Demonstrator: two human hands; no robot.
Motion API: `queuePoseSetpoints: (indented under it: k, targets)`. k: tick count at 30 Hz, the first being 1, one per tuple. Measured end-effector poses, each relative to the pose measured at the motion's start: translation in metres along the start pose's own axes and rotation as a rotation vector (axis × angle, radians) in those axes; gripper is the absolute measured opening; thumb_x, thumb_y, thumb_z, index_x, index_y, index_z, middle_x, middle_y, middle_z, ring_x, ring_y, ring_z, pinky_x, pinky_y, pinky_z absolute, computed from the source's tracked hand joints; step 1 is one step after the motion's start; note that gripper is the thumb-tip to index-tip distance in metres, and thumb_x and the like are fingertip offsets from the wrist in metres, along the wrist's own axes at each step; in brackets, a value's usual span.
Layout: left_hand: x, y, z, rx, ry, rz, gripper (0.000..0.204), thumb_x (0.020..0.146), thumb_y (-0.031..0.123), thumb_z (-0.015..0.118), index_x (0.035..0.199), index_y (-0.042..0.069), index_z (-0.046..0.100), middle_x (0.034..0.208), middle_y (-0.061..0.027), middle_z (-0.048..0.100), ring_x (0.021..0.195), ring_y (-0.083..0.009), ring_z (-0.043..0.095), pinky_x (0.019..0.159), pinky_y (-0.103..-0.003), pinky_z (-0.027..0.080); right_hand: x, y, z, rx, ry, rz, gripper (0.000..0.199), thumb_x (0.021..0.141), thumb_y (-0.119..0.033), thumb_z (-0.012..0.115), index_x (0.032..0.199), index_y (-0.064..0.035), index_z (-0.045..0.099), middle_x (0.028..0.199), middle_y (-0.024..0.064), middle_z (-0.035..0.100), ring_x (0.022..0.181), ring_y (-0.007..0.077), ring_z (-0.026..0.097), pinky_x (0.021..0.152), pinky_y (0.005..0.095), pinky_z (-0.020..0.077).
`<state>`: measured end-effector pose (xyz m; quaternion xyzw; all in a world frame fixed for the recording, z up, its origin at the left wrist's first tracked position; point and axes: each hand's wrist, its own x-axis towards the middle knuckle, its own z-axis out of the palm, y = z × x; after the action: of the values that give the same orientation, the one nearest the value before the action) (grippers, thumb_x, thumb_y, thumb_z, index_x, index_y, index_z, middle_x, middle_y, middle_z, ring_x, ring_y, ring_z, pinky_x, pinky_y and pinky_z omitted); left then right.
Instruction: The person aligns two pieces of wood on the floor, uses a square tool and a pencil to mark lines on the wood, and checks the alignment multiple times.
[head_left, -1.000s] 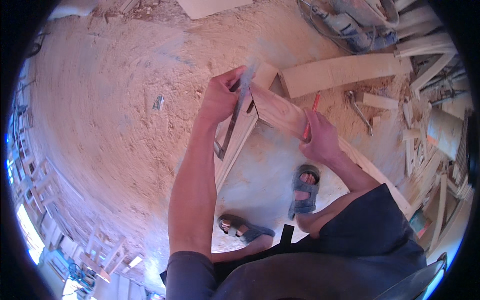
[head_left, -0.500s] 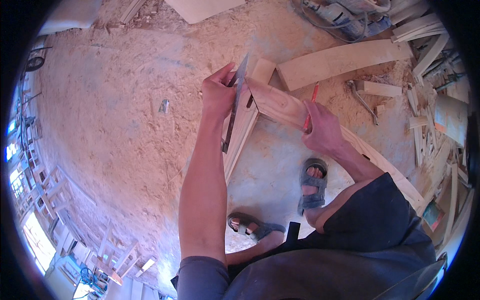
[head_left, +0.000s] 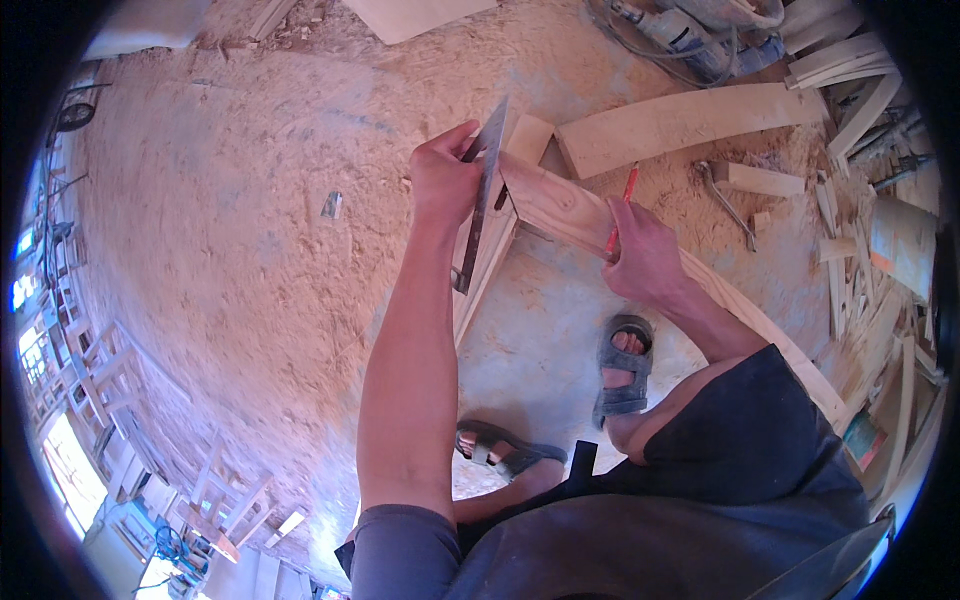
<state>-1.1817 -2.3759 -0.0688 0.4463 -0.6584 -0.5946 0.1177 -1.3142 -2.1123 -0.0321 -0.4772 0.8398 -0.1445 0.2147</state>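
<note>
My left hand (head_left: 443, 180) is closed around a flat metal square (head_left: 488, 185), its long blade seen nearly edge-on. The blade stands against the mitred end of a curved wooden board (head_left: 560, 203). Below that end lies a straight wooden piece (head_left: 480, 262), and a dark slot shows near the joint. Farther along the board, my right hand (head_left: 645, 250) is closed, with a red pencil (head_left: 631, 182) sticking up between thumb and fingers. That hand also rests on the board, which runs back beneath my right forearm toward my leg.
A wide curved plank (head_left: 690, 125) lies beyond the joint. Near it are a hammer-like tool (head_left: 730, 205) and a short wood block (head_left: 765, 180). A corded power tool (head_left: 690, 45) sits at the far right, beside piled offcuts (head_left: 850, 250). My sandalled feet are close below the board.
My left hand and the metal square have shifted slightly to the right and up, the blade tilting a little. My right hand and the pencil stay nearly in place.
</note>
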Motion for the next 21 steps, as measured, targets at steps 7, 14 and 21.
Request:
queuePoseSetpoints:
  k: [7,14,21]
  targets:
    - [-0.003,0.003,-0.005,0.088,-0.029,0.069,0.049,0.081,-0.003,0.082,0.129,-0.001,0.07,0.107,-0.0087,0.079,0.093,-0.0098,0.071,0.084,-0.024,0.056,0.0,-0.001,-0.001,-0.013,-0.021,0.013,0.066,0.066,-0.004,0.071,0.128,-0.0016,0.049,0.101,0.0191,0.063,0.096,0.0408,0.066,0.078,0.0507,0.055]
    - [-0.015,0.028,-0.042,0.273,-0.013,-0.018,0.032,0.087,0.004,0.079,0.119,0.001,0.076,0.1,-0.0065,0.079,0.09,-0.009,0.069,0.083,-0.026,0.055,0.008,-0.011,-0.031,-0.072,-0.183,0.02,0.074,0.069,-0.011,0.079,0.135,-0.0017,0.048,0.112,0.0219,0.065,0.106,0.0423,0.065,0.088,0.049,0.0542]
    - [-0.085,0.068,-0.152,0.235,0.299,0.087,0.017,0.089,0.005,0.07,0.105,0.001,0.074,0.075,-0.0134,0.068,0.067,-0.0168,0.064,0.064,-0.035,0.051,-0.043,-0.107,-0.212,0.191,-0.389,0.019,0.045,0.078,-0.008,0.078,0.121,-0.0046,0.065,0.111,0.0199,0.073,0.106,0.0436,0.069,0.091,0.0436,0.0574]
